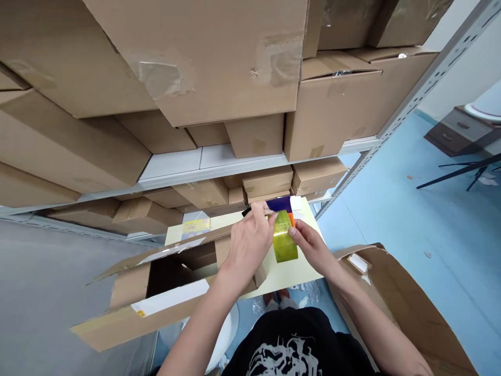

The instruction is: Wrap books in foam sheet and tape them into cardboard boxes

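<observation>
A roll of yellow-green packing tape [285, 245] is held over the pale yellow tabletop [270, 279]. My right hand [311, 248] is closed on its right side, with the thumb at the tape's edge. Beside that thumb shows a small orange piece [291, 218], mostly hidden. My left hand [252, 237] is pinched at the roll's upper left edge; what lies between its fingertips is too small to tell. Just behind the hands is a dark purple item [278, 204]. To the left, an open cardboard box [172, 312] stands with its flaps spread, partly behind my left forearm.
Shelves [219, 169] packed with cardboard boxes [230, 62] rise in front of me. A large open carton [415, 308] stands on the floor at my right. On the table's back left lies a yellow printed packet [196, 227]. A drawer cabinet [457, 130] is far right.
</observation>
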`<action>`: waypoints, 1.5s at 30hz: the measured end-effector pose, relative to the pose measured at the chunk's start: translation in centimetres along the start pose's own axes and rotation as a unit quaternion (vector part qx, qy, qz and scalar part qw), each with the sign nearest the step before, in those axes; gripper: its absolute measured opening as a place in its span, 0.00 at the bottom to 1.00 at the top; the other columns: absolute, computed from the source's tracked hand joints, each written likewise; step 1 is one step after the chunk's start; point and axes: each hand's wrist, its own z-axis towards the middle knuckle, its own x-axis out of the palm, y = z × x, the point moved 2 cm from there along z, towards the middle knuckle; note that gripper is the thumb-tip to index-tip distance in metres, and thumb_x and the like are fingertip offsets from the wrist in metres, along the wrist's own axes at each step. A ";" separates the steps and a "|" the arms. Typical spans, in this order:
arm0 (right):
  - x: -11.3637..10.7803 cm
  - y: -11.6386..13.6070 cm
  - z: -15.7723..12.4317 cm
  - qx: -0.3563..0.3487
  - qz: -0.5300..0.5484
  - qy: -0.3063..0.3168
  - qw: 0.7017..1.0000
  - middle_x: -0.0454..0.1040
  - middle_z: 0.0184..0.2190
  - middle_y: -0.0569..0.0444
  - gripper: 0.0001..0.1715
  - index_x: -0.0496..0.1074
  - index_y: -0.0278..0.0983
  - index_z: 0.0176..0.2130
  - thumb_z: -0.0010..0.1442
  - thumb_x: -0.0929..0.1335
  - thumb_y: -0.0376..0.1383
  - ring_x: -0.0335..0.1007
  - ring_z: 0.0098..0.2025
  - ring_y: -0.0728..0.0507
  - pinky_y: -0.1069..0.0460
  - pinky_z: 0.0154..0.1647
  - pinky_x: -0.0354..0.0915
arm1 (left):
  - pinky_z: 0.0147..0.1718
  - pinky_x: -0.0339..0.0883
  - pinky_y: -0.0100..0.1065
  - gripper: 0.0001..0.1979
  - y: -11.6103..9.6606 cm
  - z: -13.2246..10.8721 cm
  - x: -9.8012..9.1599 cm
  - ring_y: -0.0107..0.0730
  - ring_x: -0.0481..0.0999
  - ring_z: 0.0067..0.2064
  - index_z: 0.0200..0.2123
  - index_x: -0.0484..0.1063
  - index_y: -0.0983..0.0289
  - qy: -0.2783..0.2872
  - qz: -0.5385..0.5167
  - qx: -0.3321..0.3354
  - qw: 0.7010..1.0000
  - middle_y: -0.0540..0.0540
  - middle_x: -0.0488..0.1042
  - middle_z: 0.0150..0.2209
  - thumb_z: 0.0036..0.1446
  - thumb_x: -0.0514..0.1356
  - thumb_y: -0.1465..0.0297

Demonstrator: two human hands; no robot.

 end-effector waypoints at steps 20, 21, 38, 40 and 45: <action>-0.3 -1.1 1.6 0.078 -0.203 0.040 0.975 0.63 0.22 0.59 0.21 0.66 0.36 0.29 0.54 0.66 0.52 0.56 0.24 0.50 0.56 0.23 0.52 | 0.30 0.66 0.30 0.09 2.3 -1.0 -5.4 0.31 0.79 0.35 0.35 0.57 0.60 -0.055 -0.138 -0.048 0.988 0.48 0.78 0.32 0.59 0.57 0.68; -0.4 -1.5 1.8 0.098 -0.202 0.062 0.973 0.64 0.22 0.59 0.22 0.66 0.36 0.28 0.53 0.67 0.53 0.57 0.24 0.50 0.56 0.23 0.52 | 0.32 0.67 0.31 0.09 2.9 -0.9 -6.2 0.31 0.79 0.36 0.36 0.56 0.59 -0.066 -0.172 -0.078 0.980 0.49 0.78 0.32 0.59 0.57 0.68; -1.2 0.4 1.1 0.131 -0.140 0.074 0.979 0.71 0.24 0.56 0.28 0.67 0.36 0.32 0.49 0.69 0.58 0.66 0.23 0.48 0.54 0.24 0.61 | 0.28 0.72 0.33 0.13 7.7 -5.2 -12.2 0.25 0.74 0.26 0.37 0.50 0.58 -0.048 -0.346 -0.192 0.917 0.54 0.76 0.40 0.57 0.55 0.69; -1.3 0.0 0.5 0.129 -0.131 0.064 0.981 0.70 0.24 0.56 0.27 0.67 0.36 0.31 0.49 0.69 0.57 0.66 0.23 0.48 0.54 0.23 0.61 | 0.24 0.70 0.30 0.14 8.4 -7.5 -12.2 0.22 0.72 0.22 0.37 0.49 0.57 -0.046 -0.361 -0.235 0.902 0.54 0.75 0.42 0.56 0.56 0.70; -0.6 -1.8 -0.6 0.153 -0.107 0.052 0.981 0.70 0.23 0.54 0.27 0.68 0.37 0.32 0.48 0.70 0.57 0.67 0.23 0.46 0.52 0.21 0.63 | 0.20 0.66 0.26 0.13 9.2 -14.2 -8.6 0.16 0.70 0.19 0.38 0.47 0.57 -0.021 -0.412 -0.345 0.843 0.56 0.71 0.49 0.57 0.54 0.72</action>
